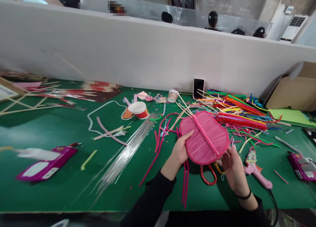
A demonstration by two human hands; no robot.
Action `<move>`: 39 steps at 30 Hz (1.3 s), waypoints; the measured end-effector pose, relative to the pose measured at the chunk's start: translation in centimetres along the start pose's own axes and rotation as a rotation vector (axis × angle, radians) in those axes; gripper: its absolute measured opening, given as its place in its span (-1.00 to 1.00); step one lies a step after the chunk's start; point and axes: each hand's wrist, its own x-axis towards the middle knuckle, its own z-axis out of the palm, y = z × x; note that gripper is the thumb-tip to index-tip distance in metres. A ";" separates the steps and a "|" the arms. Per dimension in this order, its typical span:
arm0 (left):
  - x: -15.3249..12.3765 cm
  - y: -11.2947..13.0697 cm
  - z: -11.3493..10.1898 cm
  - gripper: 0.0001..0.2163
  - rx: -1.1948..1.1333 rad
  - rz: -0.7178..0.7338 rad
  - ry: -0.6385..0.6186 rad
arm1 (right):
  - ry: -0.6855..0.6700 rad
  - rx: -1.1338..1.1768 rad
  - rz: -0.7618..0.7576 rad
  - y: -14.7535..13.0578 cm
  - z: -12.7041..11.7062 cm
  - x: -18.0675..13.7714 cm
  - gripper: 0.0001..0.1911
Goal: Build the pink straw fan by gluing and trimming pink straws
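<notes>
I hold a pink oval fan-like piece [204,138], made of ribbed fabric with a pink stick across its middle, above the green table [61,128]. My left hand [181,149] grips its left edge, thumb on top. My right hand [232,164] grips its lower right edge from beneath. Pink pipe cleaners [185,181] hang below the piece. A red wire loop [208,177] lies under it on the table.
A pile of coloured pipe cleaners [237,113] lies at the right. Silver wires [123,154], a red-and-white paper cup [139,109], a phone [198,88], pink glue guns [258,174] [45,166] and a cardboard box [293,92] sit around. A white partition wall [148,52] runs behind, with people beyond.
</notes>
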 end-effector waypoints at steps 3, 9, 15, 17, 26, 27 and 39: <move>0.2 0.4 -0.4 -0.87 -0.017 0.031 0.018 | -0.084 -0.106 0.014 0.2 -0.7 -0.3 -0.56; 0.0 0.2 -0.6 -0.85 -0.014 0.047 -0.001 | -0.081 -0.229 0.018 1.2 -0.7 -0.4 -0.57; 0.0 0.2 -1.0 -0.83 -0.010 0.036 -0.030 | -0.095 -0.261 -0.002 1.4 -0.2 -0.4 -0.57; 0.0 0.3 -1.1 -0.83 -0.018 0.036 -0.020 | -0.101 -0.272 -0.001 1.4 0.0 -0.4 -0.57; 0.1 0.8 -1.2 -0.81 -0.009 0.048 0.074 | -0.110 -0.310 -0.019 0.4 0.1 -0.1 -0.52; 0.1 0.8 -1.1 -0.79 -0.010 0.039 0.066 | -0.093 -0.311 -0.031 0.2 0.1 -0.1 -0.53; 0.7 0.5 -1.3 -0.84 -0.022 0.057 0.094 | -0.046 -0.285 -0.046 0.3 0.4 0.0 -0.56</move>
